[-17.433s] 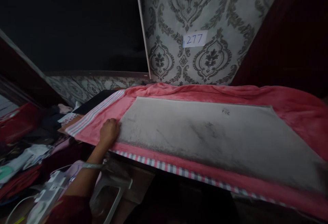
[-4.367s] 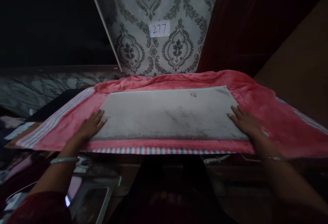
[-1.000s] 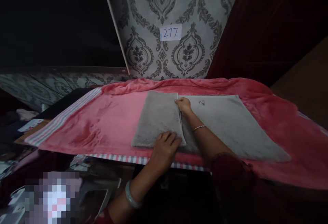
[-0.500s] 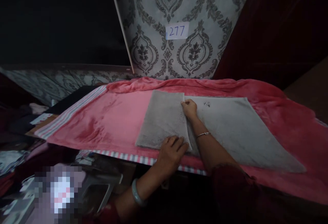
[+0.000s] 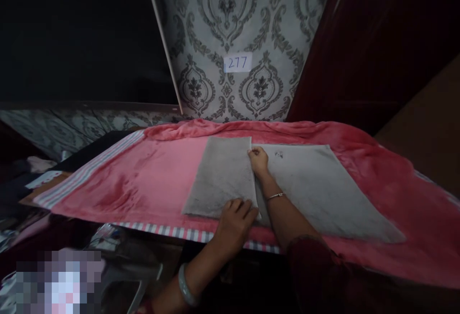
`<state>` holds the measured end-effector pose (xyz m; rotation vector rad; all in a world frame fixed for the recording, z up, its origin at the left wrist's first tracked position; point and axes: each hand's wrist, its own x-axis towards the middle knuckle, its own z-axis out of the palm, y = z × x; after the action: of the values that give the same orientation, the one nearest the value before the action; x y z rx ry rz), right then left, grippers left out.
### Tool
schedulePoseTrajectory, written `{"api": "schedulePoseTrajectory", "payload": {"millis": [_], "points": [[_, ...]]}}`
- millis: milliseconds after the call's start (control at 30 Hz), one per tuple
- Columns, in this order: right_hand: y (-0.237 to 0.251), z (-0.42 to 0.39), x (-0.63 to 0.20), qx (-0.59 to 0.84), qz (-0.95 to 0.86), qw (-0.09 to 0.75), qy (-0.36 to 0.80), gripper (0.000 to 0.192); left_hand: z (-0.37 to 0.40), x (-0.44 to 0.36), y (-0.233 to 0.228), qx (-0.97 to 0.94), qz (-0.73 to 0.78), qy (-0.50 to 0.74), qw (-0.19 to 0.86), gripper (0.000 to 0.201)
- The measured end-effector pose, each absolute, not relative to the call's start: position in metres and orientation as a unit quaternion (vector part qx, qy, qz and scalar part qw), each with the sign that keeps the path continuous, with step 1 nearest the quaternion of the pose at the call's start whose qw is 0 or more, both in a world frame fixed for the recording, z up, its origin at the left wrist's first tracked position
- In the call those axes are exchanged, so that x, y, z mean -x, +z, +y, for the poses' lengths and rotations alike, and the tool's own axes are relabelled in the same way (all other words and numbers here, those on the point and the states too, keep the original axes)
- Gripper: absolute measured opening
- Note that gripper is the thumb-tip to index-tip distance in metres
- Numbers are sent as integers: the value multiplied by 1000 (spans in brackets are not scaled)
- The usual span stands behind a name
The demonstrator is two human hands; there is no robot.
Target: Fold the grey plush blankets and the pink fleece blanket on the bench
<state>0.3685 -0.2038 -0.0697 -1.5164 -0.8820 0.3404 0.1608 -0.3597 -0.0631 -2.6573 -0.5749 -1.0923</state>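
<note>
A grey fluffy mat [image 5: 316, 189] lies on a pink blanket [image 5: 140, 180] spread over a table. Its left part is folded over toward the right, showing the fuzzy side as a flap [image 5: 223, 175]. My left hand [image 5: 235, 220] rests on the flap's near corner at the front edge. My right hand [image 5: 258, 157] pinches the flap's far corner, reaching across the mat. Both wrists wear bangles.
Patterned grey wallpaper with a paper label "277" [image 5: 237, 62] stands behind the table. A dark red curtain [image 5: 370, 46] hangs at the right. Clutter of clothes and a white chair lie low at the left [image 5: 43, 185]. The blanket's checked hem [image 5: 168, 231] marks the front edge.
Several seconds ago the mat lay flat with my hands at its two ends; its left part is now folded over. In the last second both hands kept their hold on the flap's edge.
</note>
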Motion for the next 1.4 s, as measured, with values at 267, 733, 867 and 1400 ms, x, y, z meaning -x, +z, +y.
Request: {"api": "schedulePoseTrajectory", "payload": {"millis": [267,733,867,1400], "points": [[-69,-207,-366,648,-432,618,109,46,-357,-161,-73,889,-182,-408,101,20],[-77,-212,-372,683,-499,532,38,40,-366,-165,-76,915,-203,-340,79,13],[-78,-213,-376,701,-505,502,33,39,-370,-162,-71,924,-207,-310,78,19],[-81,-215,-378,725,-546,419,11,45,-347,-41,-63,865,-384,-323,28,54]]}}
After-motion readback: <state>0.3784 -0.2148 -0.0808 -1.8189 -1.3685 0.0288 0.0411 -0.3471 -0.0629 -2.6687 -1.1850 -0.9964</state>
